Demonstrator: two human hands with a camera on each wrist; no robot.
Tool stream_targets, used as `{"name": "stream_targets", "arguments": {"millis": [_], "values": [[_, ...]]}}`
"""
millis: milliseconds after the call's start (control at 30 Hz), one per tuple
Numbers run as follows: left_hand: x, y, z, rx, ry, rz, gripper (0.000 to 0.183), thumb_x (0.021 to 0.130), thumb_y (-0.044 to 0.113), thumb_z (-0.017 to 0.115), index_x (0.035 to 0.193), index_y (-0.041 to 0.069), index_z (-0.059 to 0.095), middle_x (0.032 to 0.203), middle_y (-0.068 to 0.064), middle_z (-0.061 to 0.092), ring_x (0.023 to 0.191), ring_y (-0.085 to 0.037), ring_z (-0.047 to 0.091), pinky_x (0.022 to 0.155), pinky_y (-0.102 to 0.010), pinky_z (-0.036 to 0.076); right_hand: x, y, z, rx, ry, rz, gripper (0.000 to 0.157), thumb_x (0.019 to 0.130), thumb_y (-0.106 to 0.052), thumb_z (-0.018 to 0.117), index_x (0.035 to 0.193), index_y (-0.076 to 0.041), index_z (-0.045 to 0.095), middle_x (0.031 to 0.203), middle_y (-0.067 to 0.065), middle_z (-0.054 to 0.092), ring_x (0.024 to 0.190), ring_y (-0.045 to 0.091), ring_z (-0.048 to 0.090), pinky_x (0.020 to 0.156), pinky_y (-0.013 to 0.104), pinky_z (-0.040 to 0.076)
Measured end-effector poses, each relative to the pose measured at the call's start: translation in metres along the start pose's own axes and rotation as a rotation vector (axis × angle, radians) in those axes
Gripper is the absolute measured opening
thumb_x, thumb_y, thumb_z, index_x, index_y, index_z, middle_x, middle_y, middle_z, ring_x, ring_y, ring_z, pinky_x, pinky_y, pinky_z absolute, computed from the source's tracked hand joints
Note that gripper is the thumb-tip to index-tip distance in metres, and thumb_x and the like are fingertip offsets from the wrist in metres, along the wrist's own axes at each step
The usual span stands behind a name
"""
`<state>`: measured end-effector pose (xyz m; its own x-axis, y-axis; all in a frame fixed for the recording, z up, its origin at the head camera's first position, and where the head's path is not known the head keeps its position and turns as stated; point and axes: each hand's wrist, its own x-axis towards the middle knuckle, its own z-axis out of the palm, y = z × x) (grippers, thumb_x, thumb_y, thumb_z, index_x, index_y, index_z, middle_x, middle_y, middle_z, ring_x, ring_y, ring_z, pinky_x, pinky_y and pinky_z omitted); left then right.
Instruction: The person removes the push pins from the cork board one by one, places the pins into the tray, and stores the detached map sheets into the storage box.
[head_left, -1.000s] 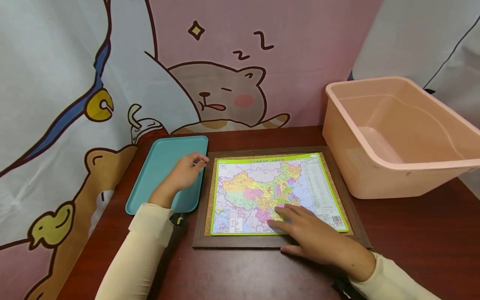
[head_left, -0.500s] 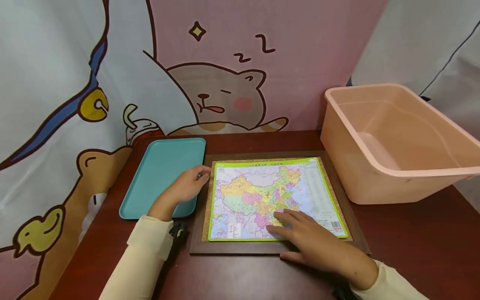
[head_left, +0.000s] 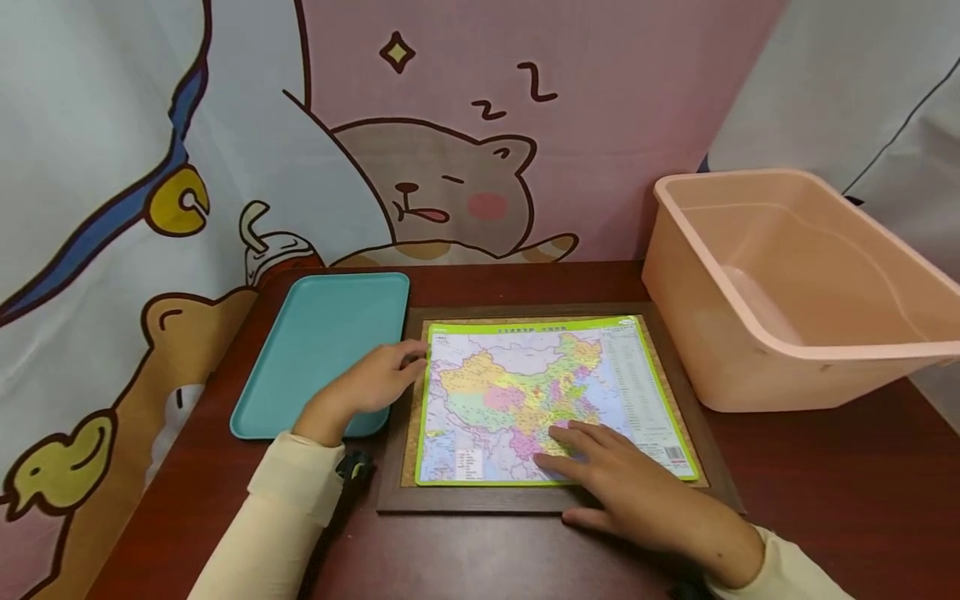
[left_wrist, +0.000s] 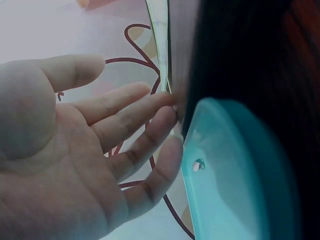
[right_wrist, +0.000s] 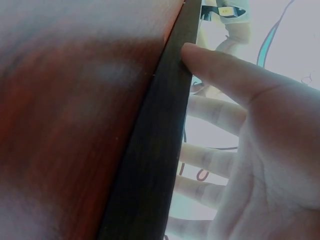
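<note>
While your left hand (head_left: pixel 378 379) sits at the left edge of the map (head_left: pixel 517 367), fingers slack and gripping nothing, your right hand (head_left: pixel 626 487) stretches relaxed fingers over the lower part, equally free: 2 loose hands! That map lies flat on the cork board (head_left: pixel 412 454) inside its brown frame (head_left: pixel 480 501), between teal tray (head_left: pixel 315 354) and peach tub (head_left: pixel 720 367).

Teal tray (head_left: pixel 318 333) left, peach bin (head_left: pixel 697 333) right, on dark-red table (head_left: pixel 465 554); cartoon-printed cloth (head_left: pixel 630 108) behind.
</note>
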<state>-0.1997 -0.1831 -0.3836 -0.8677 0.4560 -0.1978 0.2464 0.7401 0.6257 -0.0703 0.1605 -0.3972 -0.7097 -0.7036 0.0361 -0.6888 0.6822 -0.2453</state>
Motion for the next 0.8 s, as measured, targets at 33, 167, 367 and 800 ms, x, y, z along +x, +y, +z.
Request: {"name": "stream_targets", "arguments": {"millis": [33,167,367,800], "values": [[0.000,0.000,0.000,0.006,-0.007,0.012,0.044,0.109,0.022,0.044,0.148,0.001,0.044,0.110,-0.016,0.068,0.092,-0.028,0.065,0.082,-0.042,0.050,0.000,0.000,0.000,0.002,0.003,-0.002,0.058,0.090,-0.045,0.073,0.143,-0.027,0.056,0.149,0.009,0.049,0.137,0.035,0.047,0.107,0.058,0.041],[0.000,0.002,0.001,0.016,-0.024,0.063,0.036,0.108,0.020,0.045,0.137,-0.001,0.052,0.070,-0.003,0.049,0.055,-0.015,0.038,0.063,-0.033,0.040,0.001,0.000,0.001,0.000,0.001,0.001,0.059,0.089,-0.044,0.073,0.142,-0.026,0.056,0.149,0.010,0.050,0.137,0.035,0.047,0.107,0.058,0.041],[0.000,0.005,0.002,0.017,-0.028,0.050,0.041,0.108,0.022,0.045,0.141,-0.001,0.048,0.067,-0.001,0.043,0.053,-0.014,0.034,0.061,-0.031,0.037,0.001,0.000,0.001,0.002,-0.002,0.002,0.059,0.089,-0.043,0.074,0.142,-0.025,0.057,0.149,0.011,0.050,0.137,0.036,0.047,0.107,0.058,0.041],[-0.004,0.016,0.001,0.038,-0.007,-0.003,0.059,0.107,0.030,0.047,0.157,0.007,0.028,0.128,-0.015,0.061,0.088,-0.019,0.060,0.079,-0.039,0.047,0.001,-0.002,0.001,-0.011,0.013,-0.001,0.058,0.088,-0.043,0.075,0.140,-0.024,0.059,0.147,0.012,0.051,0.135,0.037,0.048,0.105,0.058,0.042]]}}
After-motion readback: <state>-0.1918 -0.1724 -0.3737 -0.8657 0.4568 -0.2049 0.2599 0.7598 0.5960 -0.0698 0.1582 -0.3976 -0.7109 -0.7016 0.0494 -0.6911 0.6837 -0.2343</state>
